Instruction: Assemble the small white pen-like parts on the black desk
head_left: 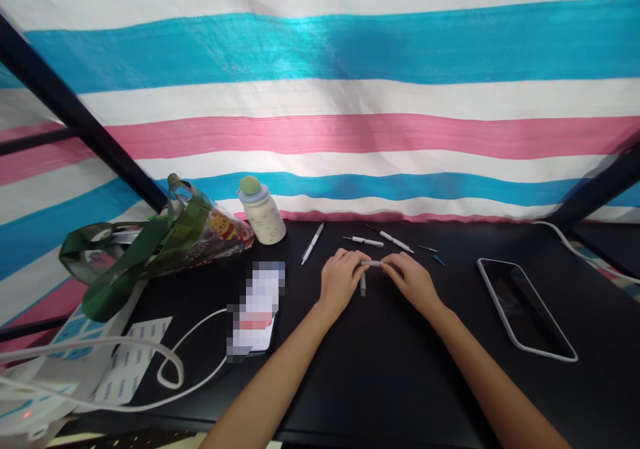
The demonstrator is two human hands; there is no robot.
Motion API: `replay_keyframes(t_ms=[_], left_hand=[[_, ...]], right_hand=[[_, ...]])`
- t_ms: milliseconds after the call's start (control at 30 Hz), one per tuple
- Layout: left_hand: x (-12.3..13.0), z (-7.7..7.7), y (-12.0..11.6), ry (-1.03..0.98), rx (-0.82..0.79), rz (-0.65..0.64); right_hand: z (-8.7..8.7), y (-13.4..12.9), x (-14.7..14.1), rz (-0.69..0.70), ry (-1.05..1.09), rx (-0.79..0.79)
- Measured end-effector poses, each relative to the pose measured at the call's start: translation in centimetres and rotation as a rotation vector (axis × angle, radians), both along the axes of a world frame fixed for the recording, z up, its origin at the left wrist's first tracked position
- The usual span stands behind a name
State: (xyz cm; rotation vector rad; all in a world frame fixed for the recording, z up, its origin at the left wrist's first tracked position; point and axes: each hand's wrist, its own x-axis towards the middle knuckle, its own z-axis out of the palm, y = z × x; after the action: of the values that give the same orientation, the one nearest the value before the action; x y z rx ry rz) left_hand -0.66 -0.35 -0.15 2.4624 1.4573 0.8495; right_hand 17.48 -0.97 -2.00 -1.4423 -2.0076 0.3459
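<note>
Between my two hands lies a short grey pen barrel, held level above the black desk. My left hand pinches its left end, and the fingertips of my right hand are closed on its right end. Just below it, beside my left fingers, another grey pen part rests on the desk. Beyond my hands are a white pen, a second white pen with a thin tip sticking out, and a third white pen. A thin dark refill and a small blue piece lie past my right hand.
On the left stand a cream bottle and a green bag. A phone with a white cable lies left of my forearm, near printed paper. Another phone is at right. Striped sheeting hangs behind the desk.
</note>
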Motion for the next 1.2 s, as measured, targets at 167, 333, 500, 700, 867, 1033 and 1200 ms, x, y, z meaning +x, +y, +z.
replay_keyframes(t_ms=[167,333,500,700,867,1033,1200], left_hand=[[0.00,-0.08,0.03,0.001,0.009,0.015],[0.01,0.06,-0.05,-0.003,0.017,-0.006],[0.02,-0.16,-0.01,-0.043,-0.025,0.043],[-0.02,-0.34,0.12,-0.020,-0.028,0.079],[-0.16,-0.20,0.22,-0.007,-0.018,0.119],[-0.17,-0.08,0.13,-0.013,-0.012,0.090],[-0.06,-0.06,0.03,-0.008,0.002,0.072]], right_hand=[[-0.05,0.00,-0.02,-0.004,0.057,-0.029],[0.29,-0.20,-0.03,-0.006,-0.011,-0.028],[0.18,-0.04,-0.03,-0.025,-0.039,0.036],[0.09,0.14,0.24,-0.039,-0.054,0.109],[-0.06,0.33,0.67,-0.078,-0.030,0.120],[-0.32,0.38,0.69,-0.084,-0.038,0.119],[-0.28,0.28,0.53,-0.075,-0.042,0.114]])
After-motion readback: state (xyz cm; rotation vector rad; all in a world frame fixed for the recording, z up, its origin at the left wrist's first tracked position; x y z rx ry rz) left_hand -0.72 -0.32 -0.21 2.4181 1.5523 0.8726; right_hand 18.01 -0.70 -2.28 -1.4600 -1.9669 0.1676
